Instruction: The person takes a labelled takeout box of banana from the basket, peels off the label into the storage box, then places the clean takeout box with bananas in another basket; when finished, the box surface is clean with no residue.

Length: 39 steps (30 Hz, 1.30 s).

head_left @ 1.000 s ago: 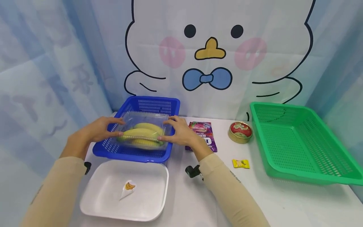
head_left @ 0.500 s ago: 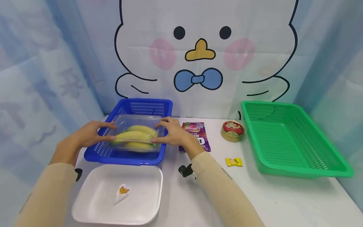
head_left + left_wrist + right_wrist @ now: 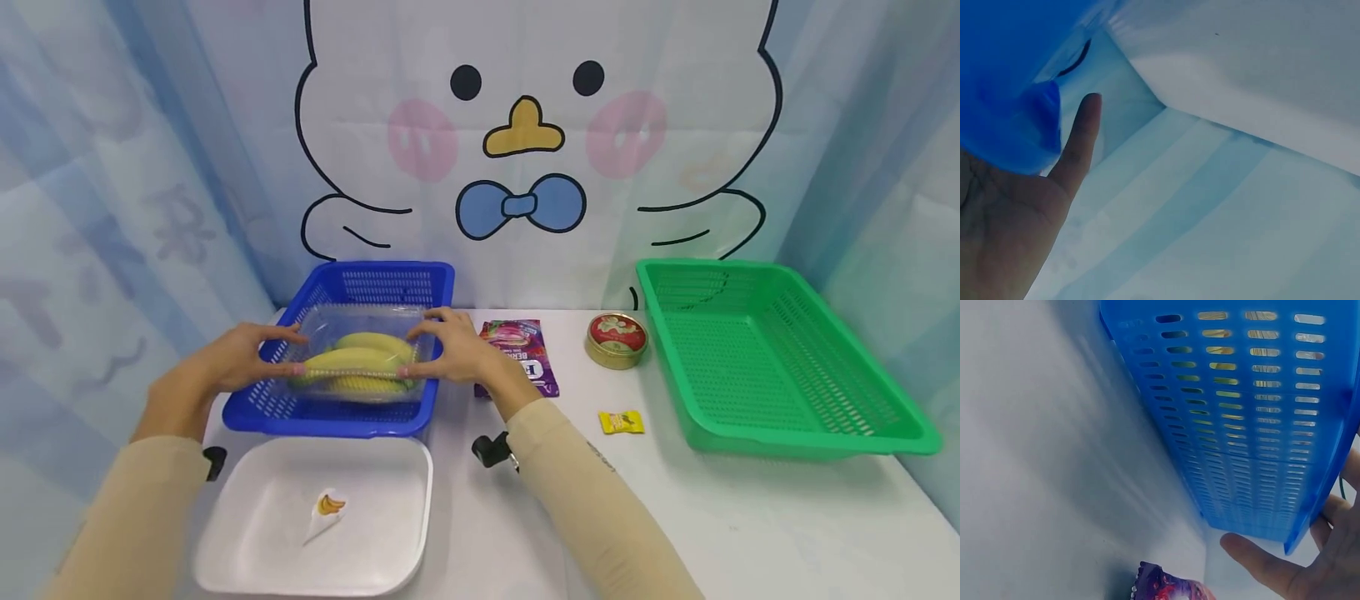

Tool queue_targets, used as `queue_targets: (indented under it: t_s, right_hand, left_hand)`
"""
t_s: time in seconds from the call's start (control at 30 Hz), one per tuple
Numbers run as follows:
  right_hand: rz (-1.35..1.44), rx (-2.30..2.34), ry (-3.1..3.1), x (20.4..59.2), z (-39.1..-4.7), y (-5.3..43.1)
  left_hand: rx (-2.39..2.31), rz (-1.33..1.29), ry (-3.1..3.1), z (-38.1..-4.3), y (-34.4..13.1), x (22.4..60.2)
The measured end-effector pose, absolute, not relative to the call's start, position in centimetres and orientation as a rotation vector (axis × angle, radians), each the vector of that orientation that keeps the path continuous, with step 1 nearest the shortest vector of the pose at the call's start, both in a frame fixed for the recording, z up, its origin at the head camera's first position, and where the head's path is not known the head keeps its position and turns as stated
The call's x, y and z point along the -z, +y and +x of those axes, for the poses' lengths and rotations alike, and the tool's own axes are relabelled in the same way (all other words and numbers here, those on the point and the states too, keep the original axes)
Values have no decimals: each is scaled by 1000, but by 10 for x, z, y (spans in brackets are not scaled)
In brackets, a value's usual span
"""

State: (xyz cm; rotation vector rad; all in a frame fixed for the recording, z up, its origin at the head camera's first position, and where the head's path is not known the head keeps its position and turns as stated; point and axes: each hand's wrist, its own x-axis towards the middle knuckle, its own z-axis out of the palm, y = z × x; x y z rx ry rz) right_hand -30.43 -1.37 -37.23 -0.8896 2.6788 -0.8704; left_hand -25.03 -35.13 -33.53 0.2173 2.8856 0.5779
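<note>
A clear plastic clamshell box [image 3: 362, 321] with yellow bananas [image 3: 352, 362] inside sits within the blue basket [image 3: 341, 427]. At the box's left side is my left hand [image 3: 240, 358], its thumb and fingers spread along the edge. My right hand [image 3: 461, 354] holds the opposite side the same way, thumb at the front edge and index finger farther back. In the left wrist view, the palm is beside the blue basket's outer wall. One finger of the right hand stretches along the basket's slotted wall [image 3: 1235, 437] in the right wrist view.
In front of the blue basket stands a white tray [image 3: 247, 550] with a banana-picture sticker [image 3: 327, 507]. To the right lie a purple snack bag [image 3: 525, 346], a red and gold round tin [image 3: 617, 340] and a small yellow packet [image 3: 622, 422]. A green basket [image 3: 810, 446] stands at far right.
The scene has shifted left in the head view as the head turned slightly right. Both hands stay on the sides of the box, which keeps about its place over the blue basket.
</note>
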Motion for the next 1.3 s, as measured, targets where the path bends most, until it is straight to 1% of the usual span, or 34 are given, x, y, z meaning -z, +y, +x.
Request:
queue_targets:
  t_s: [0.17,0.43,0.57,0.8,0.9,1.07,1.2,1.3]
  right_hand:
    - [-883,892,2673,377,-300,-12]
    - [-946,822,2706,375,-290,-23]
    - [-951,774,2739,375,-289,-21]
    - [-1080,658,2756,371,-287,-10]
    - [-1116,643,2755,365,-283,-2]
    - [-1123,609,2755,358,-275,17]
    - [-1139,536,2778,358,-267,31]
    - [-1156,473,2806,358,-259,39]
  left_hand:
    - [-590,200,2868,-249,-347,335]
    - [-544,159,2835,-239,-357,330]
    - [-548,192,2836,-241,-355,328]
    - [-600,196,2834,-243,-348,328]
    - [-648,257,2865,-243,-346,327]
    - [-702,333,2922,-241,-340,327]
    - [-668,291,2930,-237,-336,329]
    - [-625,323,2950,-238,-330,329]
